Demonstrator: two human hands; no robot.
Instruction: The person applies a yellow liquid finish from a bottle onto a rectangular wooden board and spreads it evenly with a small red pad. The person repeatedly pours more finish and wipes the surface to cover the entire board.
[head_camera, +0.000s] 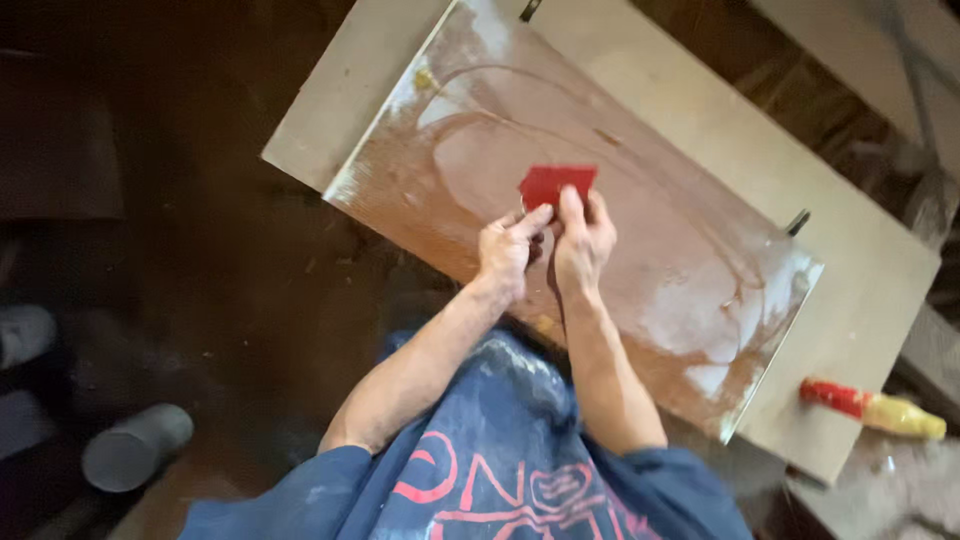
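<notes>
A flat red scraper card (556, 183) rests against a brown wooden panel (680, 290) smeared with a wet, glossy coating and whitish patches. My left hand (508, 250) and my right hand (583, 238) sit side by side, both pinching the card's near edge with their fingertips. The panel lies tilted across a larger pale board (860, 300) beneath it. My forearms reach up from the bottom of the view, over a blue paint-flecked shirt.
A red and yellow bottle (872, 408) lies on the pale board's near right corner. A grey cylinder (135, 447) lies on the dark floor at lower left. Small metal clips (797, 221) stick out at the panel's far edge.
</notes>
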